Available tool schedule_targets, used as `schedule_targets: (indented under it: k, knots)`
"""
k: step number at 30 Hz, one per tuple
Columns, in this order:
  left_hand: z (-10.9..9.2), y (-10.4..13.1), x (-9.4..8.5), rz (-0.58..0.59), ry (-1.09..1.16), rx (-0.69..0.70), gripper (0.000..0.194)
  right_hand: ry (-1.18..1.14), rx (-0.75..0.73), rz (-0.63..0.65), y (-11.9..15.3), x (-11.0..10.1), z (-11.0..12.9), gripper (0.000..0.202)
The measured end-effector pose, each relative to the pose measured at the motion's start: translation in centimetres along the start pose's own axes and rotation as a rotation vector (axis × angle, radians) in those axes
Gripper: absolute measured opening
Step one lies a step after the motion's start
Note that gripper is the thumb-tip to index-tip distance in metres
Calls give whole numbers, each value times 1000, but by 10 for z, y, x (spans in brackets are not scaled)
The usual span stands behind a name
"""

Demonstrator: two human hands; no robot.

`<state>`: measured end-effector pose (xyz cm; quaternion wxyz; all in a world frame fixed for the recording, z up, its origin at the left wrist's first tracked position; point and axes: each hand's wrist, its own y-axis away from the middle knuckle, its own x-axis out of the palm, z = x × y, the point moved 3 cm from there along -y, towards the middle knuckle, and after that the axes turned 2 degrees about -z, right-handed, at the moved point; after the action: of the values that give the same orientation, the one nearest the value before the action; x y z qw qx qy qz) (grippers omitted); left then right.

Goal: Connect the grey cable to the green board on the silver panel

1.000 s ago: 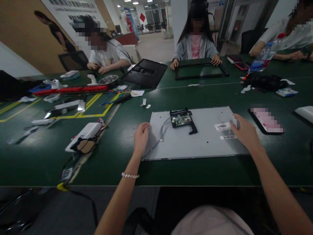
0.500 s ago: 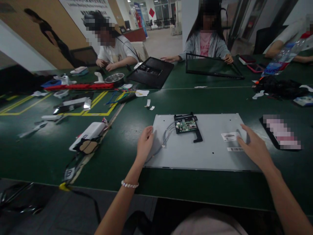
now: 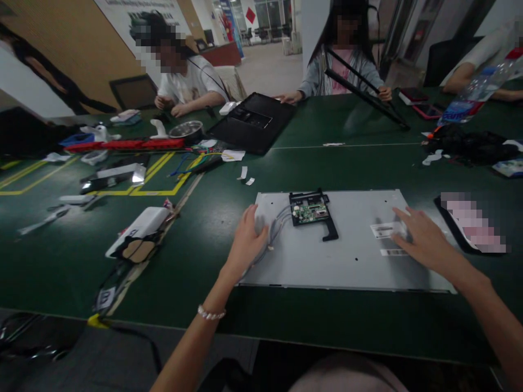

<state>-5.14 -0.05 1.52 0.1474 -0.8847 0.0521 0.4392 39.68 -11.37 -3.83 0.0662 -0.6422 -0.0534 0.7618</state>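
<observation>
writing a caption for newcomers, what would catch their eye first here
A large grey panel lies on the green table, with the person's left hand and right hand over its ends. On its far half, a green circuit board sits in a black bracket. Across the table, a co-worker's hand holds a tilted black frame.

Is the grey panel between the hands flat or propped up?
Flat: the grey panel lies along the green table, its circuit board facing up.

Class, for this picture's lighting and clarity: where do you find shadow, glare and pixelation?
Head view: soft shadow on the grey panel near the right hand; head view: bright glint on the silvery strip; head view: pixel blocks over the phone.
</observation>
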Motion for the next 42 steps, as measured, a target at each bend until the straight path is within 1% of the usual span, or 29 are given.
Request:
schedule_targets:
  k: [1, 3, 4, 6, 8, 11, 13, 15, 18, 22, 27, 33, 37, 42]
  knots:
    - [-8, -7, 1, 53, -7, 48, 66, 26, -12, 19, -4, -1, 2, 68]
    - [-24, -24, 7, 195, 19, 118, 80, 54, -45, 56, -10, -3, 11, 70]
    - [-30, -33, 11, 270, 40, 135, 88, 59, -70, 73, -12, -3, 17, 69]
    - [-39, -50, 21, 381, 72, 149, 101, 58, -103, 106, -15, -1, 28, 66]
    - [-45, -64, 32, 440, 98, 174, 110, 55, -110, 128, -15, 1, 36, 64]
    - [-48, -72, 47, 490, 129, 239, 114, 59, -99, 122, -13, 5, 40, 63]
    - [-46, -73, 53, 501, 142, 249, 115, 55, -96, 109, -13, 7, 41, 63]
    - [-42, -71, 56, 489, 156, 224, 115, 47, -95, 101, -14, 9, 40, 64]
    - [-36, -70, 56, 454, 189, 199, 112, 52, -94, 90, -16, 12, 42, 64]
    - [-35, -69, 55, 409, 208, 225, 108, 71, -88, 85, -17, 12, 44, 63]
    - [-48, -59, 56, 380, 202, 248, 108, 73, -83, 117, -17, 8, 45, 63]
    - [-71, -42, 59, 441, 194, 323, 110, 58, -66, 169, -17, 1, 45, 65]
    - [-76, -37, 61, 451, 182, 339, 111, 34, -63, 204, -16, -3, 44, 65]
    - [-78, -34, 63, 479, 191, 349, 118, 7, -79, 171, -12, 2, 31, 67]
